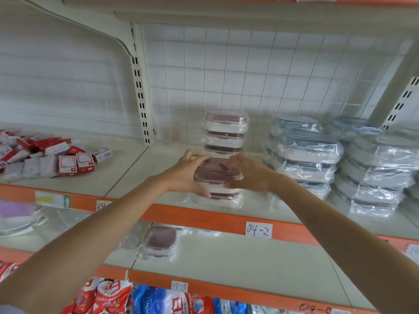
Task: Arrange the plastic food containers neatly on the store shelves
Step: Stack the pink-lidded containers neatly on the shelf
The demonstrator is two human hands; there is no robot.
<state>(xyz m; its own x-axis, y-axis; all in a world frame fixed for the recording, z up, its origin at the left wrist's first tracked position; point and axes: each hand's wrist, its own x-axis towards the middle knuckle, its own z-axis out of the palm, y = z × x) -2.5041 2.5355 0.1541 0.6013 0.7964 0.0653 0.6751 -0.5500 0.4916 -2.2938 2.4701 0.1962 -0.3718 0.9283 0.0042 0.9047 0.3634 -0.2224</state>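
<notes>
**Pink-lidded container held at the shelf front**

Both hands held a wrapped pink-lidded container point(216, 172) atop a short front stack point(217, 198) on the middle shelf point(140, 164). The left hand point(188, 175) curled round its left side; the right hand point(251, 175) pressed its right side, fingers fairly straight. A taller pink stack point(225, 132) stood behind, blue-lidded stacks point(306, 155) to the right.

Two bare forearms are showing, no sleeves, rings, watch or bands; the left hand point(186, 175) and right hand point(251, 175) are wearing no gloves.
</notes>
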